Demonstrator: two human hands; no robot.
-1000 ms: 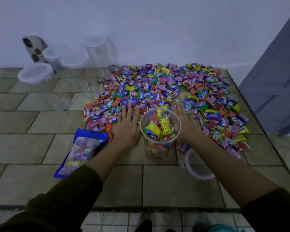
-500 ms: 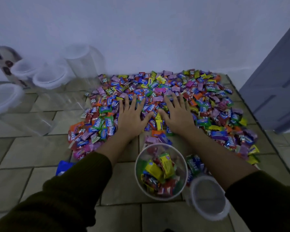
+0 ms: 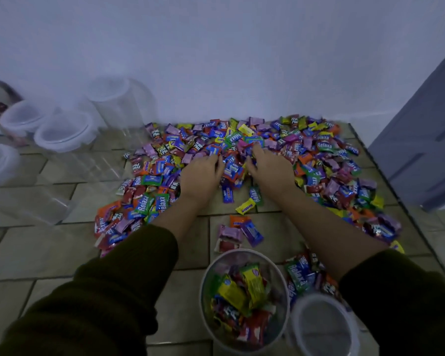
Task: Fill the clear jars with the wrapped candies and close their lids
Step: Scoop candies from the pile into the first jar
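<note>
Beyond the half-filled jar [image 3: 203, 291], left hand [image 3: 199, 174] and right hand [image 3: 270, 169] sit in the candies [image 3: 319, 160], fingers curled round a clump between them.

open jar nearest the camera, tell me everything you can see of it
The open jar is round, clear plastic with a pale rim, upright on the tiled floor. It is partly filled with wrapped candies, yellow, green and red. A white-rimmed lid lies close at its right. The left hand and right hand are clear of it.

Jar [image 3: 204, 291] before candies [image 3: 319, 150], lid [image 3: 324, 325] right
</note>
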